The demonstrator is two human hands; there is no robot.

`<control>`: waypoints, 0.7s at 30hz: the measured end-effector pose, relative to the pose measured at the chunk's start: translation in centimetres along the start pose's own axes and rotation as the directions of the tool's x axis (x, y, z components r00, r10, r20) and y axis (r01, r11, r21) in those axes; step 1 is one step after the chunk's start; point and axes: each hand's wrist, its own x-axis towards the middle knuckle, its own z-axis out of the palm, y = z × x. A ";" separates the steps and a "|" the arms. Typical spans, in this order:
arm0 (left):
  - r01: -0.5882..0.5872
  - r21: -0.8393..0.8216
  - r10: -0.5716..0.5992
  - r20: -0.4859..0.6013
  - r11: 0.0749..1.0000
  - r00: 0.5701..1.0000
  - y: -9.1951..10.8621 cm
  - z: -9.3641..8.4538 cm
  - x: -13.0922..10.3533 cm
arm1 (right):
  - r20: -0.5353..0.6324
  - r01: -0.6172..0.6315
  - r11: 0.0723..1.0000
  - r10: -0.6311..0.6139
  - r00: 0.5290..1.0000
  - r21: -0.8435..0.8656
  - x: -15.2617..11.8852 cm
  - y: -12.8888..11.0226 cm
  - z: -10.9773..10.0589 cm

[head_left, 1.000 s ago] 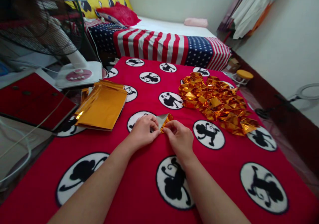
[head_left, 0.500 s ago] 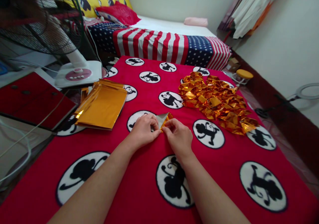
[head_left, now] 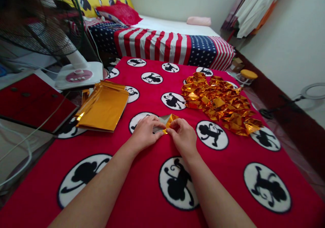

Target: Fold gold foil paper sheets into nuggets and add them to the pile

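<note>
A partly folded sheet of gold foil paper, grey on its inner side, is held between my two hands just above the red cloth. My left hand pinches its left part with thumb and fingers. On the other side my right hand grips the gold edge, its thumb close to the left thumb. Fingers cover much of the sheet. A stack of flat gold foil sheets lies to the left. Folded gold foil pieces form a heap at the right.
A red cloth with monkey prints covers the table. Left of it stand a fan and a dark red panel, with cables nearby. Behind is a bed with a flag-patterned cover. A yellow stool stands at right.
The foil sheet's right gold flap has folded over and spread wider between my hands. Both hands stay in nearly the same place, and the view has shifted slightly.
</note>
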 end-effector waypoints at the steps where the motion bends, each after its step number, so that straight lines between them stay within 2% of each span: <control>1: -0.002 0.001 0.002 0.004 1.000 1.000 -0.1 0.0 0.0 | 0.015 0.008 1.000 -0.008 1.000 0.023 0.1 0.2 -0.1; 6: -0.013 -0.013 0.013 0.006 1.000 1.000 -0.3 0.0 0.1 | 0.048 0.034 0.998 -0.037 0.998 0.048 0.0 0.8 -0.4; 13: -0.001 -0.030 0.001 0.006 1.000 1.000 -0.3 0.0 0.1 | 0.046 -0.016 0.997 0.020 0.999 -0.077 -0.3 -0.3 -0.2; 21: 0.016 -0.035 -0.013 0.086 0.999 0.996 -0.1 -0.8 0.2 | 0.068 0.017 0.997 -0.012 0.998 -0.077 -0.6 -0.1 -0.3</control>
